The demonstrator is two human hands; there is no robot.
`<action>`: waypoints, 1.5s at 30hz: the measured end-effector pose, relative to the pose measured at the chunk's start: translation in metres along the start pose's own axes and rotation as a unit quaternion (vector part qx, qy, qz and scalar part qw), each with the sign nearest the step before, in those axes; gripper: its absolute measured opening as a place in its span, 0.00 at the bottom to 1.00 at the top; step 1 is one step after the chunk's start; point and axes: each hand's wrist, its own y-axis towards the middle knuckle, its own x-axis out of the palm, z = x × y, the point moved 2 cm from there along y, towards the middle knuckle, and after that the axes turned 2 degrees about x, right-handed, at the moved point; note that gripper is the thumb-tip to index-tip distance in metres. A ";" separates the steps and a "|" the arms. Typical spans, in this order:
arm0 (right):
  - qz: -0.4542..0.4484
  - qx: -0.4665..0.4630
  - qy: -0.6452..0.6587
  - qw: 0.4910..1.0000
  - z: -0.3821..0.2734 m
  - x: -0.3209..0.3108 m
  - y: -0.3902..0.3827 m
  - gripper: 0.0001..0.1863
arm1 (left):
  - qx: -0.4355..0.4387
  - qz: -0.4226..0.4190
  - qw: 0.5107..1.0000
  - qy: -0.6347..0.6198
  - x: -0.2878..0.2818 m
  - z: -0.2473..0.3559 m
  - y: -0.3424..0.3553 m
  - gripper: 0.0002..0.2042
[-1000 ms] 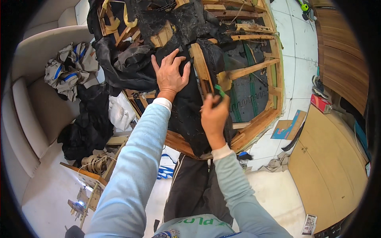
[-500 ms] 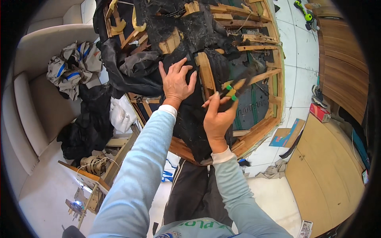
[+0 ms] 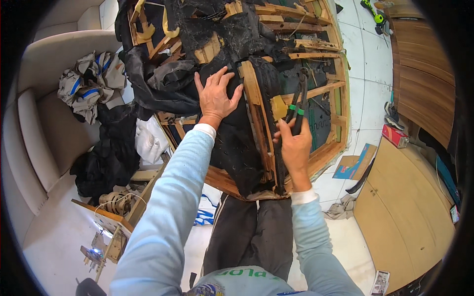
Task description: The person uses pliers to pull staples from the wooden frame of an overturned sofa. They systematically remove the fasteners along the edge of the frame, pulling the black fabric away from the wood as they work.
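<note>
My left hand (image 3: pixel 217 97) lies with its fingers spread on black fabric (image 3: pixel 232 143) that covers part of a wooden furniture frame (image 3: pixel 326 156). Closed around the handles of dark pincers (image 3: pixel 301 93) with green bands is my right hand (image 3: pixel 295 145). The pincers' head points away from me, over the frame's right half. Close to their handles a yellowish piece of foam or padding (image 3: pixel 279 107) shows at a wooden slat (image 3: pixel 257 111). Torn, dusty black cloth (image 3: pixel 242 37) hangs over the far slats.
On the left stands a beige sofa (image 3: pixel 69 133) with grey-and-blue cloth (image 3: pixel 91 81) on it. A small wooden stand with a motor-like part (image 3: pixel 116 203) is at lower left. To the right are a tan cabinet (image 3: pixel 402 207), a red box (image 3: pixel 395 135) and flat cardboard (image 3: pixel 354 163).
My right hand has moved right with the pincers, which now point more upright. Black cloth has shifted off the middle slat, baring more wood. My left hand stays nearly in place.
</note>
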 end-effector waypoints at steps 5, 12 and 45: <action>-0.015 -0.007 -0.018 1.000 -0.002 -0.048 -0.016 0.11 | 0.106 -0.006 0.994 0.018 0.000 0.024 0.014 0.37; -0.012 0.057 0.018 0.998 0.015 -0.067 -0.035 0.12 | 0.250 -0.133 0.957 0.060 0.004 0.061 -0.002 0.38; 0.027 -0.041 -0.121 0.991 0.052 0.016 -0.060 0.13 | -0.058 -0.034 0.997 0.042 0.007 -0.010 -0.082 0.31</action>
